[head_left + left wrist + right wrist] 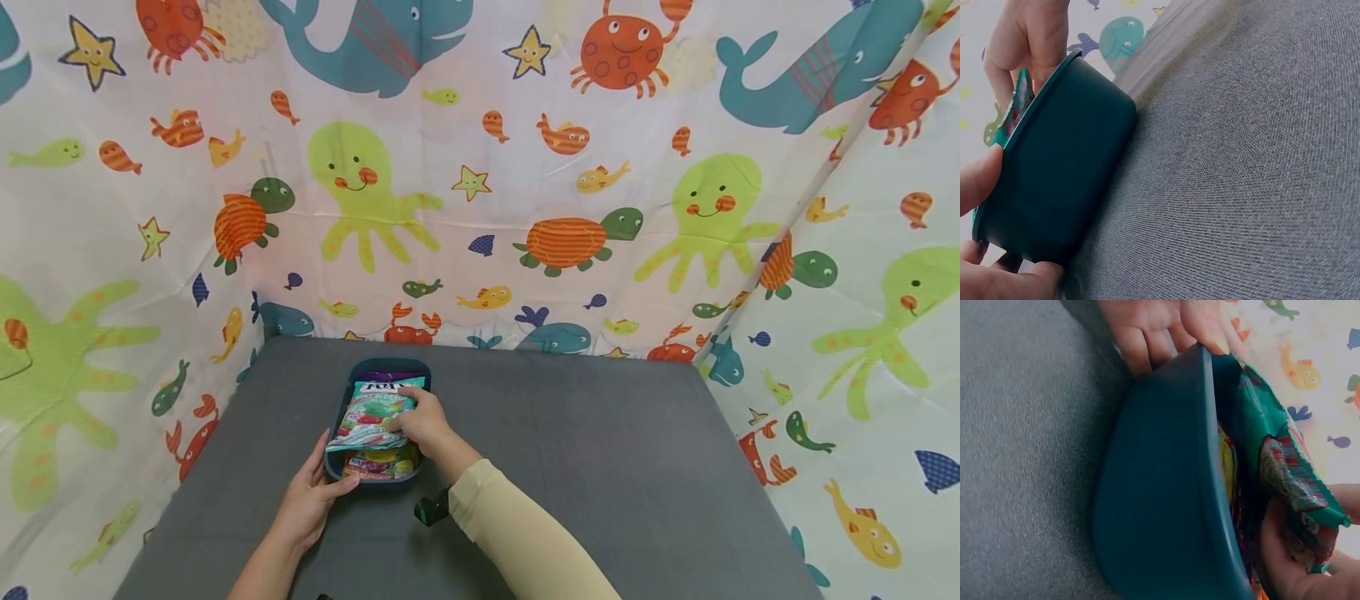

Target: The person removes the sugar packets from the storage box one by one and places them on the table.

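Note:
A dark teal plastic bin (424,367) sits on the grey surface, its outer wall (1066,150) large in the left wrist view. My left hand (306,498) grips its near left corner, the thumb over the rim and the fingers against the outside. A teal candy bag (371,417), printed with fruit, is pinched in my right hand (429,423) at its right side. In the right wrist view the bag (1285,462) stands tilted at the bin's opening, and its lower part is hidden. Beneath it lie a yellow and pink packet (381,465) and a purple packet (384,377).
A grey cloth-covered table (570,467) extends around the bin. Behind and beside it hangs a white curtain (450,275) printed with sea animals. A small black device (431,508) is at my right wrist, below the beige sleeve (517,521).

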The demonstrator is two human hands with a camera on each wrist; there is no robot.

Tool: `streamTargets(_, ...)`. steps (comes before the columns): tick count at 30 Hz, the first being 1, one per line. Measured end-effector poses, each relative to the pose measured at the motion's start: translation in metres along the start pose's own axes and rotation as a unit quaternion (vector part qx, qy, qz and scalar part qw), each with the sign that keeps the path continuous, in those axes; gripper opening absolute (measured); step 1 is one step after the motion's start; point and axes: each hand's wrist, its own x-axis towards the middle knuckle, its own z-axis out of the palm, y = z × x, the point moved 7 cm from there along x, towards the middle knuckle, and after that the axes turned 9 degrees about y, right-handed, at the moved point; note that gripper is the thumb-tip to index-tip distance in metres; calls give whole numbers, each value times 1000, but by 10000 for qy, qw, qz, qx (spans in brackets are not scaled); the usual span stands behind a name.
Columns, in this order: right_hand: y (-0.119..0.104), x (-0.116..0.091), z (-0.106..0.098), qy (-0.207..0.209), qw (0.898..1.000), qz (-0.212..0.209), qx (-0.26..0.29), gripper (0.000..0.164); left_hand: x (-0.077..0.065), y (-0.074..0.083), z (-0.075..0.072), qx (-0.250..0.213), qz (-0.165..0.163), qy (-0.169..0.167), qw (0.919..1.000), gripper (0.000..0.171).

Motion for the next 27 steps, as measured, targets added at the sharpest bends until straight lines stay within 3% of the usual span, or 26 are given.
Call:
streamTargets(10, 1, 3, -7, -208, 9995, -87, 240, 64, 1, 1, 5, -40, 57, -63, 10000, 102)
streamTargets(17, -4, 8, -29, -315, 9976, -168, 601, 65, 3, 2, 8, -134, 124, -148, 9997, 103)
streamTargets(27, -3, 5, -51, -623, 9921, -29, 1090, 64, 0, -2, 2, -201, 78, -130, 9997, 102)
